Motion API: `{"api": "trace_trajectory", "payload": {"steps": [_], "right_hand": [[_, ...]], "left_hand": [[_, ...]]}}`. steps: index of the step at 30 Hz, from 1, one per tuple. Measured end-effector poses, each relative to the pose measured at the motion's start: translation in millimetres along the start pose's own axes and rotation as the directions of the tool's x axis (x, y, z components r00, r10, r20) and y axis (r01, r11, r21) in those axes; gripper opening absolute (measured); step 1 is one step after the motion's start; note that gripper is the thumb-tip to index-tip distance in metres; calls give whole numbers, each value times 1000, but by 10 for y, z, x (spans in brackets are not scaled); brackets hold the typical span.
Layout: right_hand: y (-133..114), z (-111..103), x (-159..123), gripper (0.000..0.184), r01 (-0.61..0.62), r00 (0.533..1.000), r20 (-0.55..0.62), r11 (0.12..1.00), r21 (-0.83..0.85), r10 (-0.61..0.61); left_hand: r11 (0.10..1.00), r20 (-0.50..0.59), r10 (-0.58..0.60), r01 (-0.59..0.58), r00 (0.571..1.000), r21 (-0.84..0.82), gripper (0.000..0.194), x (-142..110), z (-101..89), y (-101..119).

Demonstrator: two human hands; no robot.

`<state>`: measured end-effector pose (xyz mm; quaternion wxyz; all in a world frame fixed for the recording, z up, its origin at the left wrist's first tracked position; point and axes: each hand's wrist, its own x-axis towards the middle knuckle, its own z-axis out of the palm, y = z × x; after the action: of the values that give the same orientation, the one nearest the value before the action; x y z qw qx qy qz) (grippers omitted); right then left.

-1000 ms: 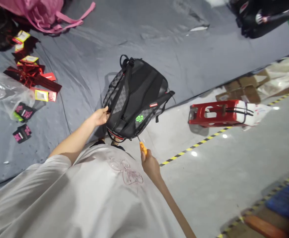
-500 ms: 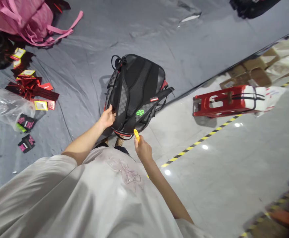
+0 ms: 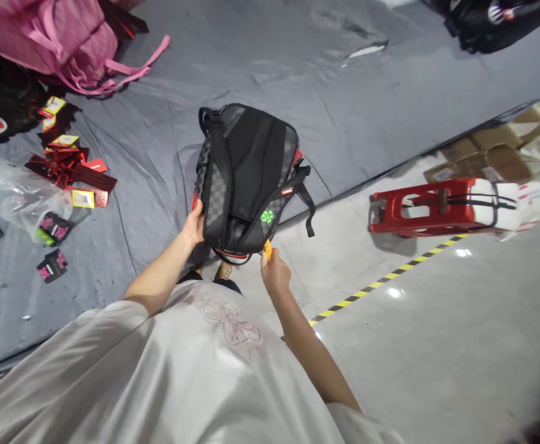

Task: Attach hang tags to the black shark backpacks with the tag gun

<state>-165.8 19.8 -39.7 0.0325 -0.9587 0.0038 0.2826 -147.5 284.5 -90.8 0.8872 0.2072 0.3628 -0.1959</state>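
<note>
A black and grey checkered backpack (image 3: 255, 160) lies with its padded back and shoulder straps facing up, its near end over the edge of the grey-covered surface. A green print and a small red label show on its right strap. My left hand (image 3: 194, 226) grips the pack's left side near the bottom, thumb on top and other fingers partly hidden. Closed at the bottom right corner, my right hand (image 3: 275, 271) holds a small orange-handled tool (image 3: 268, 248). The tool's tip is hidden against the bag, so its exact kind cannot be made out.
Left on the grey sheet (image 3: 153, 135) are red tags (image 3: 66, 166), a clear plastic bag (image 3: 17, 191), small black-and-pink pieces (image 3: 53, 266) and a pink backpack (image 3: 75, 43). A black bag (image 3: 496, 24) lies far right. A red stool-like frame (image 3: 427, 206) stands on the floor beside cardboard (image 3: 487, 157).
My right hand brought the orange-handled tool off the bag's bottom edge, then back against its lower right corner. The bag has turned slightly, its right strap end hanging lower. My left hand keeps hold.
</note>
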Motion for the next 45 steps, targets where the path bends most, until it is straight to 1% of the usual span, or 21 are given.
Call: {"api": "trace_trajectory", "payload": {"steps": [3,6,8,11,15,20,23,26,31,33,34,35,36,37,38,39,40,41,42,43,45], "right_hand": [[63,-98,28,30,11,1000,-2,1000,14,-11],[135,-176,-44,30,14,1000,8,999,32,-14],[167,-212,-81,30,14,1000,18,999,44,-15],[186,-256,-79,31,16,1000,26,997,76,-18],[243,-288,-107,30,21,999,33,993,120,-25],[540,-214,-548,31,-31,998,62,986,164,21],[639,-117,-828,31,-42,988,151,992,120,23],[530,-52,-876,31,16,971,236,998,56,-29],[249,-114,-700,31,90,961,267,995,-50,-74],[200,-156,-661,31,121,949,300,990,-72,-94],[188,-170,-652,31,142,943,313,987,-71,-113],[185,-177,-650,31,166,936,322,984,-61,-138],[190,-176,-651,31,188,931,327,981,-45,-164],[203,-166,-654,32,206,926,328,978,-25,-186],[227,-144,-654,33,214,922,332,977,-8,-200],[259,-109,-644,35,215,918,340,977,5,-204],[297,-63,-620,36,203,916,353,979,4,-192],[336,-8,-581,37,189,910,375,982,0,-175],[371,50,-530,38,175,908,386,985,2,-162],[398,107,-475,39,160,908,392,987,5,-149],[433,194,-382,41,156,912,381,988,15,-150]], "left_hand": [[997,-8,57,-58,998,-55,60,8,-10,-25],[992,-25,63,-65,998,-109,52,-11,23,-12],[990,-30,54,-57,998,-131,54,-21,49,-2],[976,26,76,-69,997,-207,61,-7,71,4],[964,36,125,-113,992,-240,79,72,74,-4],[959,-5,176,-173,984,-225,76,164,65,-32],[959,5,177,-172,984,-225,73,166,54,-57],[957,-4,181,-177,983,-228,70,149,59,-74],[968,-53,184,-190,982,-162,70,150,160,-43],[970,-182,238,-242,954,-2,69,118,223,-54],[945,-284,323,-293,903,142,67,76,254,-83],[878,-371,456,-342,809,334,64,12,284,-135],[747,-390,622,-365,678,556,61,-71,312,-214],[544,-310,780,-344,544,765,60,-164,338,-320],[269,-126,890,-282,439,921,64,-250,361,-448],[-38,139,887,-229,440,973,72,-312,378,-590],[-333,399,759,-221,515,917,75,-336,389,-730],[-556,572,561,-240,598,796,78,-316,390,-852],[-699,651,384,-255,654,668,81,-260,381,-945],[-776,654,304,-217,693,592,81,-181,367,-1003],[-847,630,250,-148,735,510,73,-15,343,-1034]]}}
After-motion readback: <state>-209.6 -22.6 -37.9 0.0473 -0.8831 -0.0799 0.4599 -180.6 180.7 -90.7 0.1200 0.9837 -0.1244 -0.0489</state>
